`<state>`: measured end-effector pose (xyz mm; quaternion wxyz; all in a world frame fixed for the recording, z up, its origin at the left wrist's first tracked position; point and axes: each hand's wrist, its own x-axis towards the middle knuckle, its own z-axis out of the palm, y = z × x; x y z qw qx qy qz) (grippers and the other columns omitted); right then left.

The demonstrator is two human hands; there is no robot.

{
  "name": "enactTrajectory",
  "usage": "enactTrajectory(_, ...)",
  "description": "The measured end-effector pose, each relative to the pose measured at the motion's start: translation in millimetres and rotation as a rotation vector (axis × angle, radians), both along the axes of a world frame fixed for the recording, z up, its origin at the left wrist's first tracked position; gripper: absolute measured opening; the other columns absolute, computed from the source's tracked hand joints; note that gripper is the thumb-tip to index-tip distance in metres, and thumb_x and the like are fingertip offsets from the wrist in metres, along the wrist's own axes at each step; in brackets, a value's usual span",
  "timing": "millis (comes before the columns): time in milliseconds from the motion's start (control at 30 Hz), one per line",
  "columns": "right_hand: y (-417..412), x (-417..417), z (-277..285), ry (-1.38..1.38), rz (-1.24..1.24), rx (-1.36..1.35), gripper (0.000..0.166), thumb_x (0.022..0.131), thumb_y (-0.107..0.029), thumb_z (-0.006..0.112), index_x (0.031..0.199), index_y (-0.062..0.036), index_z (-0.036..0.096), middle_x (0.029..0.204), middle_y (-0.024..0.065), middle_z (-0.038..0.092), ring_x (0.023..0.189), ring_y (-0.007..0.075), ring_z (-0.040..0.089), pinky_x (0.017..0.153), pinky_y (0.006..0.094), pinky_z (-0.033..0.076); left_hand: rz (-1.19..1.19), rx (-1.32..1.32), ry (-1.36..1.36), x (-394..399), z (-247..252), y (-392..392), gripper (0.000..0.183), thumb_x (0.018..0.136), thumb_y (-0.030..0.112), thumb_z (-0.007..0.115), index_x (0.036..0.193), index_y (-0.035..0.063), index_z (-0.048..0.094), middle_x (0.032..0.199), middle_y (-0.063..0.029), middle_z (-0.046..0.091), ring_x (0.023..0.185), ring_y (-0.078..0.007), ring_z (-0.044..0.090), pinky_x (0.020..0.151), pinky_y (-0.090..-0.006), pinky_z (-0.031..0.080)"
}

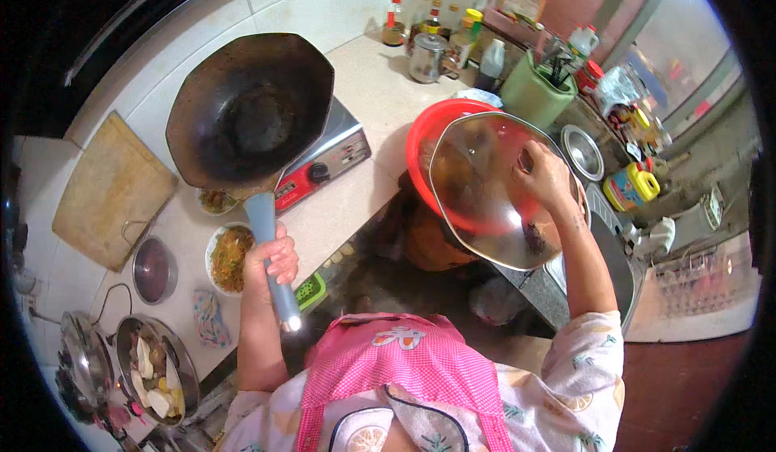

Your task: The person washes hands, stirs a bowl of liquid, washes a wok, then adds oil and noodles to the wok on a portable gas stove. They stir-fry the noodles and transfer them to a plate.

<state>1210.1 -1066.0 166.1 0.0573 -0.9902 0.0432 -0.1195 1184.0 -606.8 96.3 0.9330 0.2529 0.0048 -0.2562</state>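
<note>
My left hand [276, 257] grips the blue-grey handle [262, 218] of a dark, many-sided wok [251, 109]. The wok looks bare inside apart from a dark, shiny bottom, and covers much of a portable stove [324, 161] with a red front and black knob. On the right, my right hand [541, 173] holds a clear glass lid [485, 191] with a metal rim by its top. Part of a red plastic basin [424, 149] shows behind the lid; its contents are blurred through the glass.
Bottles [394, 24] and a metal pot [428, 58] stand at the back. A green utensil holder [536, 94] is beyond the basin. On the left are a wooden cutting board [112, 191], a plate of shredded food [230, 258], a metal bowl [153, 269] and a filled pan [154, 370].
</note>
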Motion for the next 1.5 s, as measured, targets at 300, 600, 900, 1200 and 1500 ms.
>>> enactTrajectory(300,5.3,74.7,-45.9,-0.018,0.062,-0.002,0.038,0.076,-0.031,0.057,0.110,-0.0122,0.055,0.098,0.0118,0.061,0.091,0.0312,0.059,0.076,0.0414,0.047,-0.034,0.074,0.037,-5.9,-1.0,27.3,0.017,0.077,0.006,0.054,0.088,0.0064,0.041,0.056,0.0012,0.035,0.036,-0.0050,0.033,0.030,-0.0219,0.031)
enactTrajectory(600,1.3,88.5,-59.8,0.005,-0.043,0.012,0.036,0.075,-0.032,0.059,0.102,-0.0096,0.055,0.099,0.0131,0.060,0.090,0.0327,0.058,0.075,0.0420,0.046,-0.137,0.008,0.038,2.3,-13.3,28.9,0.018,0.079,0.006,0.056,0.089,0.0053,0.042,0.055,0.0005,0.037,0.034,-0.0049,0.034,0.028,-0.0226,0.033)
enactTrajectory(900,-10.8,90.9,-77.1,-0.074,0.015,0.034,0.035,0.075,-0.029,0.062,0.103,-0.0102,0.054,0.100,0.0123,0.059,0.089,0.0318,0.058,0.074,0.0410,0.047,-0.209,0.047,0.101,0.0,-6.5,17.3,0.020,0.076,0.005,0.057,0.089,0.0050,0.041,0.058,0.0002,0.038,0.036,-0.0056,0.037,0.029,-0.0234,0.032)
enactTrajectory(1200,3.0,82.6,-64.4,-0.014,0.033,-0.007,0.051,0.078,-0.039,0.062,0.115,-0.0061,0.050,0.109,0.0151,0.054,0.104,0.0317,0.052,0.083,0.0407,0.044,-0.344,0.166,0.056,-1.7,2.1,11.2,0.019,0.076,0.005,0.061,0.086,0.0065,0.045,0.057,-0.0009,0.040,0.040,-0.0085,0.040,0.036,-0.0254,0.036)
enactTrajectory(1500,-46.0,-40.8,20.2,-0.616,-0.115,0.508,0.031,0.084,-0.019,0.060,0.111,-0.0044,0.057,0.114,0.0103,0.055,0.098,0.0196,0.056,0.081,0.0293,0.046,-0.579,0.483,-0.131,0.4,41.8,-59.1,0.019,0.074,-0.003,0.061,0.082,0.0042,0.045,0.056,-0.0034,0.045,0.039,-0.0104,0.043,0.037,-0.0273,0.038)
